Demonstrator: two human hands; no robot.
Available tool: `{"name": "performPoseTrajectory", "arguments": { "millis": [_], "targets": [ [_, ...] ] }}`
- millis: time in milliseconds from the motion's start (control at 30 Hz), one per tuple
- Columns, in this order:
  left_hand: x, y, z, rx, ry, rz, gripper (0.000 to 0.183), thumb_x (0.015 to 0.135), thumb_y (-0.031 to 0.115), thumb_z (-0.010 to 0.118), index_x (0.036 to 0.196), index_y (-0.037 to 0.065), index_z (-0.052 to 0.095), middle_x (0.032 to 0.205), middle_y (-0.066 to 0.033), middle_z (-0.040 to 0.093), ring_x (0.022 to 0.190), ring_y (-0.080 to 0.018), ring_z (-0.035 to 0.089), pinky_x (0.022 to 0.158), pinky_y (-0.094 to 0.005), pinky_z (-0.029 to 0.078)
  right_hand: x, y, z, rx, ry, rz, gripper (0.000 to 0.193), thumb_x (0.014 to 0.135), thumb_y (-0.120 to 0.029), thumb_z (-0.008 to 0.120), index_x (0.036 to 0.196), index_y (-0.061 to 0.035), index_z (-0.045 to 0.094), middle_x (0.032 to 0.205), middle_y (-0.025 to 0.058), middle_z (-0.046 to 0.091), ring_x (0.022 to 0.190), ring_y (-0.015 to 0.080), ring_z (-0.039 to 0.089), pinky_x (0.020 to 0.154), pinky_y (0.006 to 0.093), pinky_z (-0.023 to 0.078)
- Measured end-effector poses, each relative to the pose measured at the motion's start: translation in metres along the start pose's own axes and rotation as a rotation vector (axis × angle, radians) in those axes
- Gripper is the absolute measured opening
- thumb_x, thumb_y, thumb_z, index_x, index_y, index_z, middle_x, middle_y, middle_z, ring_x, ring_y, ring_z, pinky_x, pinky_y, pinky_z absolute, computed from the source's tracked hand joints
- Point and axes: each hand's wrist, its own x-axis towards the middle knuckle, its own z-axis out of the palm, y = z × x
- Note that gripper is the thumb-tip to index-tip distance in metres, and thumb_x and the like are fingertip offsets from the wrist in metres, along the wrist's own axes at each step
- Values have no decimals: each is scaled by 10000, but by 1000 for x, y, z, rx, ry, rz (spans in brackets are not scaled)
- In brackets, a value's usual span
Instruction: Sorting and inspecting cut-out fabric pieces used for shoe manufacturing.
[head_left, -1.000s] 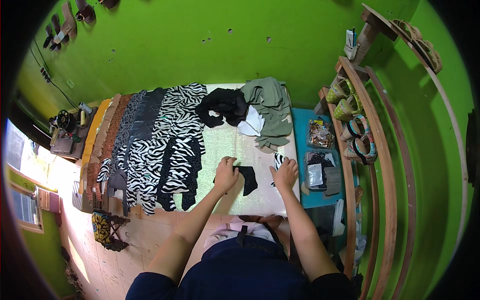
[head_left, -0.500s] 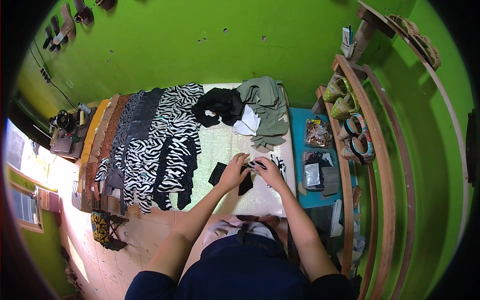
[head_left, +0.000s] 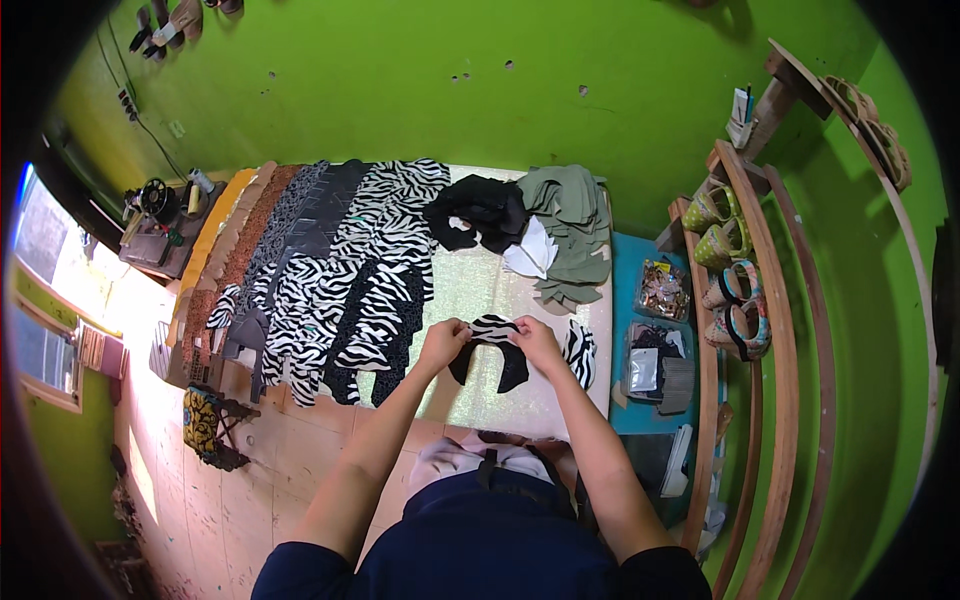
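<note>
A curved zebra-print fabric piece [head_left: 493, 328] stretches between my two hands over the pale table [head_left: 450, 400]. Its left end is pinched in my left hand [head_left: 445, 345], and its right end in my right hand [head_left: 538, 345]. Just below it, a black arched piece [head_left: 514, 372] shows, partly covered by the zebra print and my fingers; whether the two are joined I cannot tell. Beside my right hand lies another zebra-print piece [head_left: 580, 352]. Rows of overlapping zebra-print pieces [head_left: 385, 215] spread over the table to the left of my hands.
Farther back are a black fabric heap [head_left: 485, 205], a white piece [head_left: 530, 252] and olive-green pieces [head_left: 570, 220]. Clear boxes [head_left: 663, 292] stand on a blue surface at right, by a wooden rack [head_left: 765, 300] with sandals. A sewing machine [head_left: 155, 205] sits far left.
My hands have moved apart, and the zebra-print piece now spans between them in an arch. The black piece now shows as an arch below it. The whole view has shifted a little.
</note>
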Motion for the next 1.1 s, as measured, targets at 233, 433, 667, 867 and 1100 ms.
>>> {"name": "performPoseTrajectory", "arguments": {
  "millis": [233, 433, 667, 867, 1100],
  "targets": [
    [-5, -7, 9, 226, -17, -59, 203, 737, 209, 613, 800, 16, 624, 743, -176, 621, 721, -321, 609, 670, -384, 480, -2, 6, 18, -164, 14, 82, 246, 734, -120, 665, 943, -19, 585, 805, 118, 637, 720, 237, 607, 678, 317, 470],
    [-5, -4, 17, 336, 19, -119, 189, 732, 201, 619, 796, 24, 617, 779, -178, 622, 743, -327, 606, 682, -404, 478, -10, -5, 24, -388, 49, 48, 325, 732, -133, 660, 1027, -52, 549, 956, 147, 566, 915, 312, 558, 760, 369, 450],
    [-3, 10, 14, 593, -29, 17, 204, 738, 158, 593, 883, 18, 560, 938, -151, 588, 892, -310, 567, 727, -399, 469, -19, -9, 23, -557, 217, -85, 345, 706, -156, 683, 997, -35, 544, 1004, 148, 480, 996, 319, 456, 882, 389, 368],
    [10, -5, 12, 582, 109, 557, 438, 681, 113, 606, 1093, 82, 460, 1100, -102, 478, 964, -285, 505, 782, -370, 434, -14, -12, 23, -586, 112, -17, 297, 723, -191, 665, 943, -15, 570, 994, 147, 514, 998, 311, 483, 838, 398, 402],
    [32, -4, 6, 652, -258, 273, 338, 723, 168, 596, 1052, 123, 537, 975, -96, 550, 952, -285, 515, 808, -399, 410, -7, -14, 30, -533, 2, 184, 288, 716, -185, 675, 939, -37, 569, 969, 158, 561, 935, 332, 512, 832, 390, 415]
  ]
}}
